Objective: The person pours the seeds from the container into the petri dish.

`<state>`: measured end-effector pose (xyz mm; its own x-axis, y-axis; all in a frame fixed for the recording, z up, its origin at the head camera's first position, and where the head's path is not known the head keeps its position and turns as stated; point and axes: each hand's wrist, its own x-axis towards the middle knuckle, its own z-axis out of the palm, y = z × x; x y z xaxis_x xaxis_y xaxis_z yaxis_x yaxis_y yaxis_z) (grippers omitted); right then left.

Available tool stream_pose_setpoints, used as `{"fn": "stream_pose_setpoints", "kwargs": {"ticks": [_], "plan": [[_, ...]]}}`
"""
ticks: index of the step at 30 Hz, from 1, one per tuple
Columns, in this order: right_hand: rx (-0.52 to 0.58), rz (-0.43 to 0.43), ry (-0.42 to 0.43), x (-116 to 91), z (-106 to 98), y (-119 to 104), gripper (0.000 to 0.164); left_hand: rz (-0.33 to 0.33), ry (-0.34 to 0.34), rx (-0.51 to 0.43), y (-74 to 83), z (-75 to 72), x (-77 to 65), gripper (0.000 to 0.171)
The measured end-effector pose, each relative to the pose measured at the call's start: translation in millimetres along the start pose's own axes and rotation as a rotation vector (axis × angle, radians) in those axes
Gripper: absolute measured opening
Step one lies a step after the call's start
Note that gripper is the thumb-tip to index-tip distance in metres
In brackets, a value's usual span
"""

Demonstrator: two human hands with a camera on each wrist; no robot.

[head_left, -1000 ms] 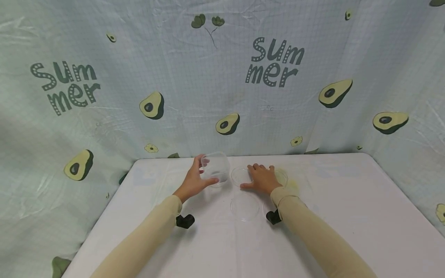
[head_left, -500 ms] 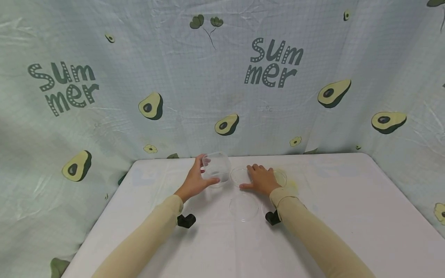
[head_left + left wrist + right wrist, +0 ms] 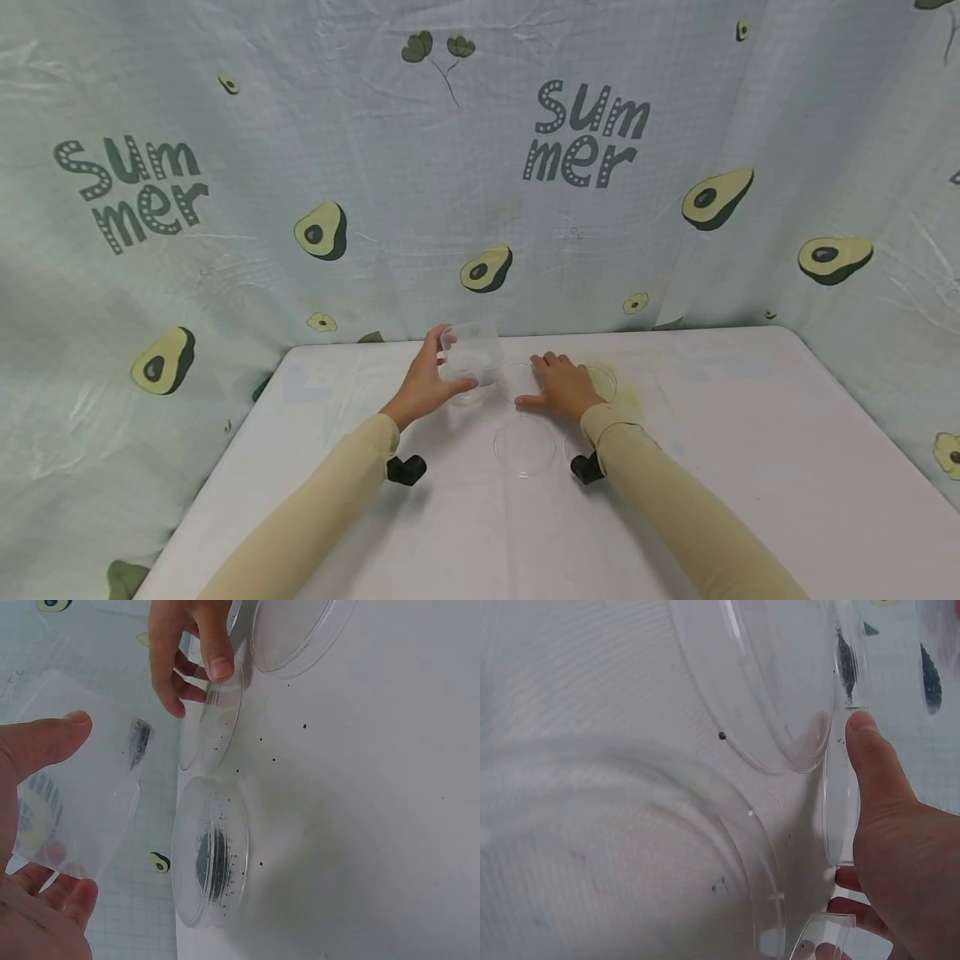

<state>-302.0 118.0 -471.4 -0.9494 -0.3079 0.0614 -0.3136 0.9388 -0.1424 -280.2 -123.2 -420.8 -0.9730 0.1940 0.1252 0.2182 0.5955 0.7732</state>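
My left hand [image 3: 429, 383] grips a translucent plastic container [image 3: 474, 348] by its sides, thumb toward me, fingers behind. The container tilts to the right above the table, with dark granules [image 3: 139, 742] gathered at its lowered corner in the left wrist view. Under it stands a clear petri dish [image 3: 187, 825] with a dark heap of the same granules inside. My right hand [image 3: 558, 386] rests among other clear dishes with its fingers spread. In the right wrist view its thumb lies right at a clear dish [image 3: 844, 802], and nothing is gripped.
Another petri dish [image 3: 525, 447] lies nearer to me; a further one [image 3: 604, 383] shows right of my right hand. Stray dark specks [image 3: 274, 759] dot the white table [image 3: 720, 467]. A printed curtain [image 3: 405, 183] hangs behind the table's far edge.
My left hand has risen slightly and shifted right, tipping the container further over the dish. The right hand stays in place.
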Motion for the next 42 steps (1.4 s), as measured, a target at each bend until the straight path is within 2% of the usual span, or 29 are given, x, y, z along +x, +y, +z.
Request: {"fn": "stream_pose_setpoints", "kwargs": {"ticks": [8, 21, 26, 42], "plan": [[0.030, 0.026, -0.006, -0.1, -0.5, 0.3, 0.090, 0.031, -0.009, 0.009, -0.6, 2.0, 4.2, 0.097], [0.040, 0.029, -0.015, -0.3, -3.8, -1.0, 0.090, 0.149, 0.037, 0.124, 4.3, 6.6, 10.9, 0.097], [0.037, 0.033, -0.013, 1.4, 0.1, 0.3, 0.090, 0.162, 0.041, 0.139, 4.7, 8.3, 12.4, 0.097], [0.044, 0.045, -0.022, 2.5, 2.1, 3.7, 0.090, 0.242, 0.058, 0.272, 11.0, 15.8, 18.7, 0.092]]}}
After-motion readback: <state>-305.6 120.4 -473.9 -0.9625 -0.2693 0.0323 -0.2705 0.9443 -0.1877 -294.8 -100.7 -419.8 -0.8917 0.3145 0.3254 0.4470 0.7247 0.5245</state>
